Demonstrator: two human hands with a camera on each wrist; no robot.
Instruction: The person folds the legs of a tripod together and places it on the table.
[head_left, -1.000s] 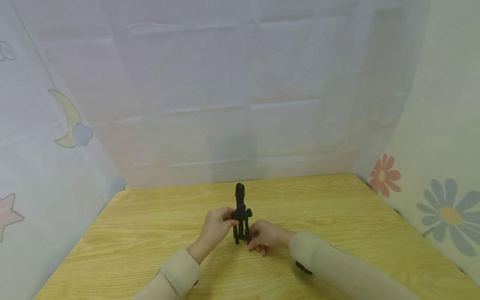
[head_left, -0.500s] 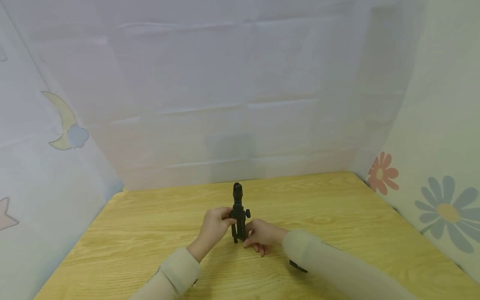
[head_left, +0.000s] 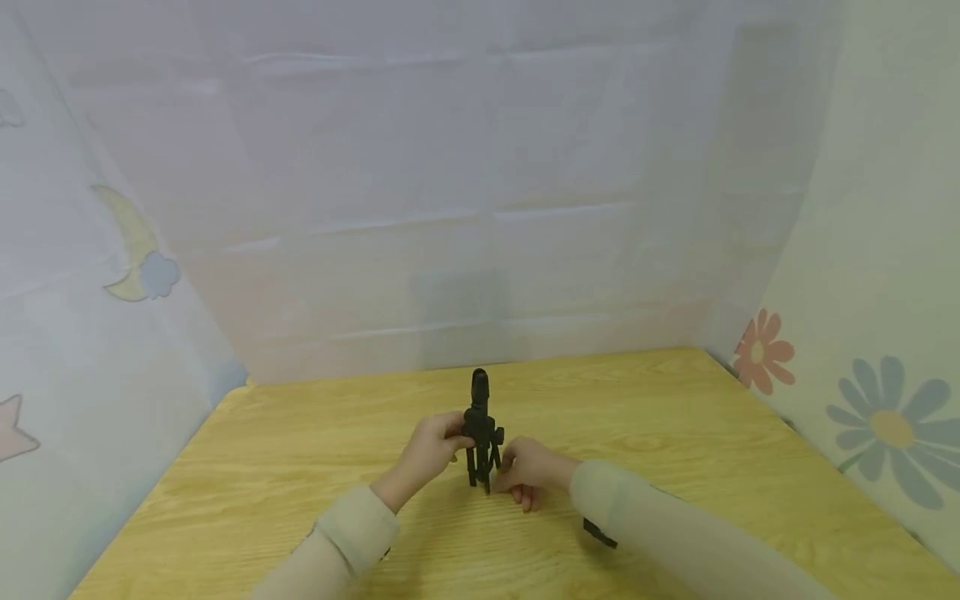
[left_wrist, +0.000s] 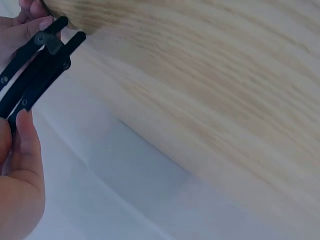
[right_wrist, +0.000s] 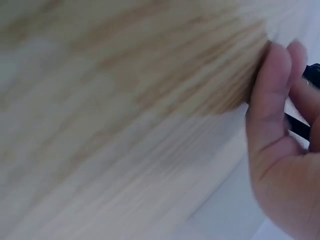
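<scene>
A small black tripod [head_left: 480,429] stands upright near the middle of the wooden table, with a narrow head on top and a knob at its right side. My left hand [head_left: 433,446] grips its upper body from the left, thumb and fingers around it. In the left wrist view the tripod legs [left_wrist: 37,70] lie close together, joined by a brace. My right hand [head_left: 532,467] is low at the right side, fingers curled and pinching at a leg's lower end. In the right wrist view this hand [right_wrist: 280,135] hides most of the tripod.
The wooden table [head_left: 315,442] reaches back to a pale creased cloth wall [head_left: 360,275]. Printed side walls stand left and right, the right one with flowers [head_left: 892,429]. A black strap piece [head_left: 600,533] shows under the right sleeve.
The tripod has turned a little in my left hand, and its legs show at a different angle, one now at the front. Both hands stay nearly in place.
</scene>
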